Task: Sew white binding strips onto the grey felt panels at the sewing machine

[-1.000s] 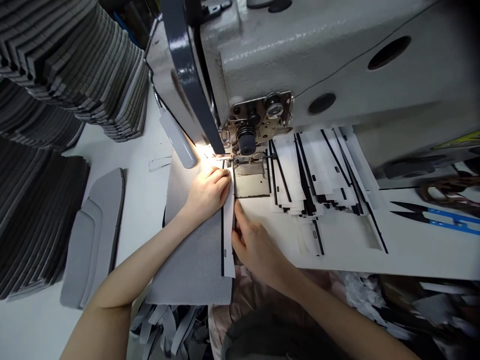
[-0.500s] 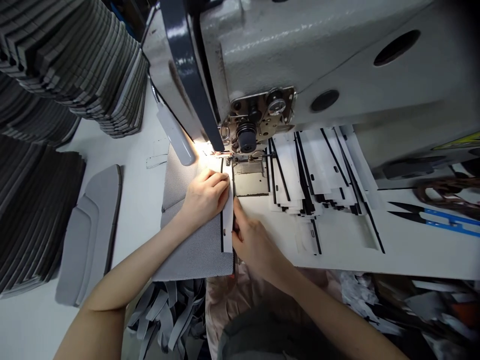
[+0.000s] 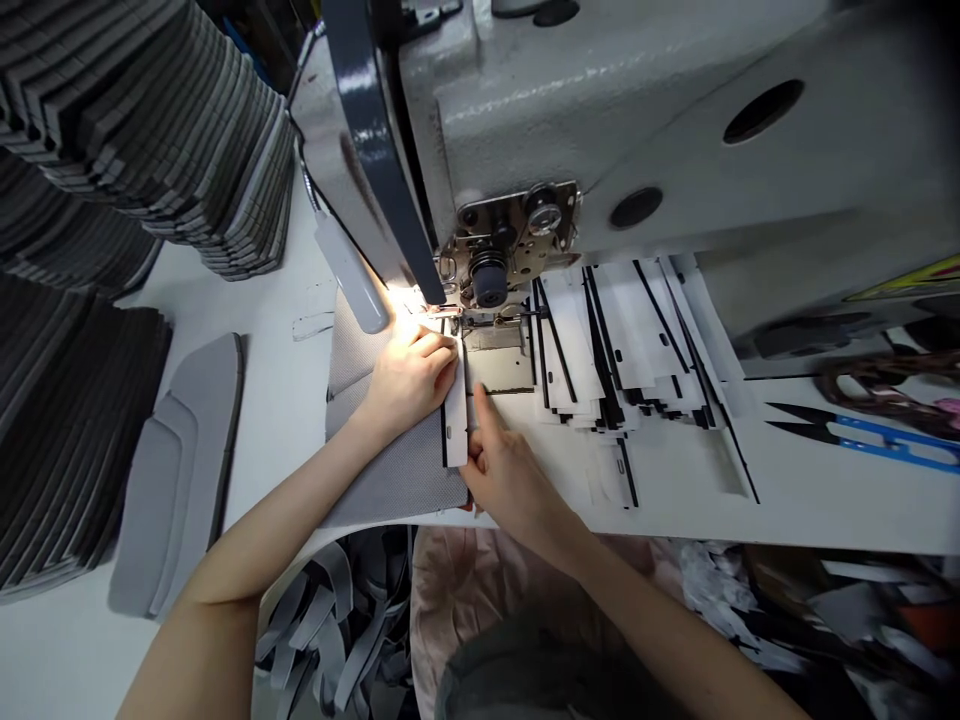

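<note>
A grey fabric panel (image 3: 397, 450) lies under the sewing machine's presser foot (image 3: 456, 322), with a white strip edged in black (image 3: 456, 430) along its right edge. My left hand (image 3: 411, 380) bears down on the panel from the left, fingers curled together and fingertips on the strip near the foot. At the panel's right edge, my right hand (image 3: 506, 465) has its thumb and curled fingers closed on the fabric edge, close to the strip's lower end. Its index finger points forward over the table. The undersides of both hands are hidden.
The sewing machine (image 3: 600, 120) fills the top. White strips with black edges (image 3: 600, 350) lie to its right, then blue-handled thread snips (image 3: 862, 430). Tall stacks of grey pieces (image 3: 150, 120) stand at left, beside a shaped grey panel (image 3: 180, 470). Fabric scraps (image 3: 337, 620) hang below the table edge.
The fabric panel and white strip have fed forward under the presser foot. My left hand has moved slightly forward with them; my right index finger now sticks out farther from the strip.
</note>
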